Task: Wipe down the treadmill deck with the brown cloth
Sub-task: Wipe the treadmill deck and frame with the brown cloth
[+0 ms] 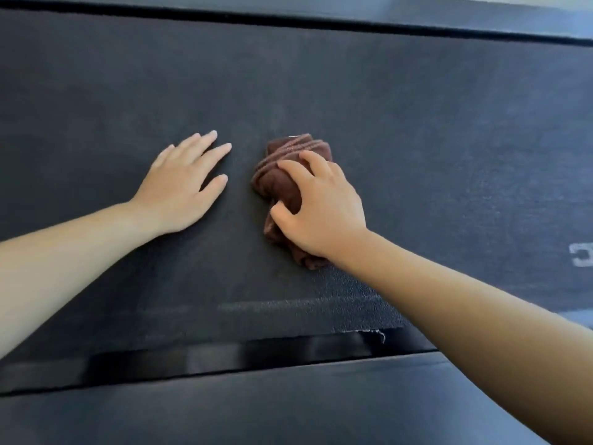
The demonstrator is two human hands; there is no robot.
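Head view, looking down across the treadmill deck [401, 107]. Dark, fine-grained belt surface fills most of the view.

Brown cloth [279, 184]: bunched into a lump, lying on the deck about midway between its near and far edges. Stitched hem folds show at the far end of the lump. A small tail of cloth pokes out under my wrist on the near side.

My right hand [324, 207]: on top of the cloth, fingers curled down over it and thumb hooked into the folds, gripping it against the deck. The forearm comes in from the lower right.

My left hand [179, 184]: flat on the bare deck just beside the cloth, not touching it. Palm down, fingers straight and slightly spread, holding nothing.

Near edge of the deck: a faint pale streak [272, 306] runs along the belt, and a small frayed nick [378, 335] shows in the belt edge. Below that lies the smooth near side rail [256, 409].

Far edge: a dark gap, then the far side rail [321, 6].

Right edge of view: a white marking [582, 255] on the belt, cut off by the frame; possibly lettering, I cannot read it.
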